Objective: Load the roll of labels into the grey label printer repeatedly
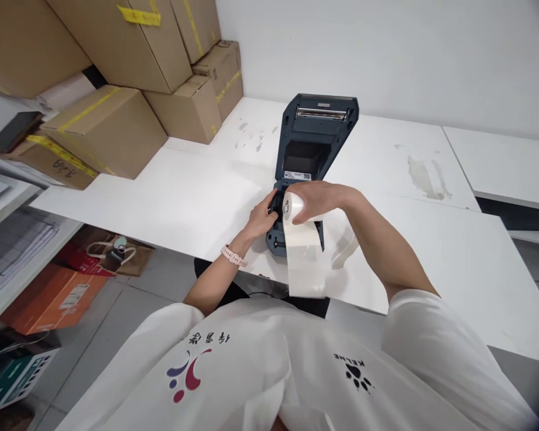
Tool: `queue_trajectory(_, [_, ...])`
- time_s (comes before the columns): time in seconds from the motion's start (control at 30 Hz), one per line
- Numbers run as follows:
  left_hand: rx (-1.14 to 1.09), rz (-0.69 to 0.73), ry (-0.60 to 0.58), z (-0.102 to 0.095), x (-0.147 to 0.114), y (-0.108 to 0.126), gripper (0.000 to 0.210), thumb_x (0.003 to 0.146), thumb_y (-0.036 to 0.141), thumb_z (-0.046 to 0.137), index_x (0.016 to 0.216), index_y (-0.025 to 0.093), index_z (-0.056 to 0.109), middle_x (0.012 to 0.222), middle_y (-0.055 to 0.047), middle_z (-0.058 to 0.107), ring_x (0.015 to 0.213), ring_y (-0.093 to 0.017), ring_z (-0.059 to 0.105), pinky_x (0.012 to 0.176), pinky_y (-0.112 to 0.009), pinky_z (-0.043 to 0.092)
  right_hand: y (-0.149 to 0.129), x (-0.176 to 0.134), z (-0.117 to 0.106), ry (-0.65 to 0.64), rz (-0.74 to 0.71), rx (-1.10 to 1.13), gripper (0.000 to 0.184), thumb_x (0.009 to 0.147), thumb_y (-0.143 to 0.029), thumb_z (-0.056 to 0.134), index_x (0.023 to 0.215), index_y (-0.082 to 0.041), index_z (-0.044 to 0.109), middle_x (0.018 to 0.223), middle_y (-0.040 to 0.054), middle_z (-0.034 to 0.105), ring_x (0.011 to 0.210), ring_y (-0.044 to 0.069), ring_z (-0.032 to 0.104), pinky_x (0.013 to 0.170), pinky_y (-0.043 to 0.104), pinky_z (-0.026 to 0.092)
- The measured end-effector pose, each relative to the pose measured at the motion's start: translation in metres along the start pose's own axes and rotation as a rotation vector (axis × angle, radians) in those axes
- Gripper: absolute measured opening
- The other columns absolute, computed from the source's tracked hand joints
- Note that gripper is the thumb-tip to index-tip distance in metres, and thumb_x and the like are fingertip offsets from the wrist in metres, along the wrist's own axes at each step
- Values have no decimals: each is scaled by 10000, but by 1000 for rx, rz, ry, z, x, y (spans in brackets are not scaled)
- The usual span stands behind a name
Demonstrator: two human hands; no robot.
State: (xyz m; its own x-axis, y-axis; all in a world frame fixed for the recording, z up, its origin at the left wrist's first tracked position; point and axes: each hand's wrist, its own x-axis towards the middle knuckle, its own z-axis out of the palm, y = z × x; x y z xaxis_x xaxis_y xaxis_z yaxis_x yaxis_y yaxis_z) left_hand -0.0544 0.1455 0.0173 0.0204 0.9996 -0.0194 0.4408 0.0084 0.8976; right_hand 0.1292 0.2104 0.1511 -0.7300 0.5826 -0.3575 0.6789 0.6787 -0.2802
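Observation:
A dark label printer (276, 244) stands on the white table with its lid (291, 129) raised toward the wall. My right hand (317, 199) is wrapped over a roll of white labels (294, 206), held at the printer's open bay. From the roll a loose strip hangs down over the printer's front and past the table's near edge. My left hand (261, 216) grips the left side of the printer body, fingertips at the inside of the bay. The inside of the bay is mostly hidden by the roll and my hands.
Taped cardboard boxes (112, 129) are stacked at the back left. A curled paper strip (345, 252) lies right of the printer. The white table (197, 197) has stained patches. Shelves and an orange box (54, 299) stand low at the left.

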Motion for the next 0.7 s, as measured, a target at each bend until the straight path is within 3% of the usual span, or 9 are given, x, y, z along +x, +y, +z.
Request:
queue_trajectory(0.13, [87,-29,12,-1,-5,7,877,782,168,513,1642,256,362,1413,-78,685,1275,-346,649,1128,-534,477,-6,35,19,-76,97,-169,643,725,-464,802,1251,-146,615,1285,176,695,1158,393,666,878,414,529])
queue_trajectory(0.27, [138,-30,14,0,-9,12,840,817,189,497,1641,271,359,1278,-85,736,1102,-335,707,1062,-528,503,2,49,32,-54,145,-143,645,769,-432,792,1293,-99,617,1302,210,695,1167,396,677,899,422,545])
queue_trajectory(0.33, [149,-16,16,0,-11,12,822,826,194,491,1635,268,367,1221,-87,748,1040,-319,712,1040,-512,512,1,38,38,2,150,-137,650,840,-432,747,1365,-87,580,1384,224,653,1254,400,639,987,447,528])
queue_trajectory(0.4, [146,-7,11,-1,-13,13,803,844,202,470,1638,248,360,1175,-98,751,987,-306,708,1011,-501,523,-6,15,48,139,147,-112,649,926,-412,673,1469,-96,512,1493,229,581,1361,409,572,1069,492,497])
queue_trajectory(0.53, [87,-17,-17,-1,-16,16,768,890,208,412,1653,236,324,1019,-83,751,861,-268,696,947,-469,547,-29,-42,92,434,12,54,516,1038,-390,532,1518,-201,520,1554,159,569,1430,357,544,1143,532,487])
queue_trajectory(0.6, [86,-8,-3,-1,-17,17,755,892,194,406,1644,221,348,1072,-92,747,858,-254,688,959,-451,540,-41,-61,121,472,-46,80,507,1055,-433,507,1518,-227,536,1606,139,527,1502,339,483,1195,546,457])
queue_trajectory(0.7, [107,-19,3,0,-17,18,740,903,195,406,1640,235,361,1133,-92,744,813,-232,670,932,-434,542,-53,-70,155,511,-17,41,526,1060,-456,495,1528,-219,538,1666,142,440,1574,345,380,1236,582,413])
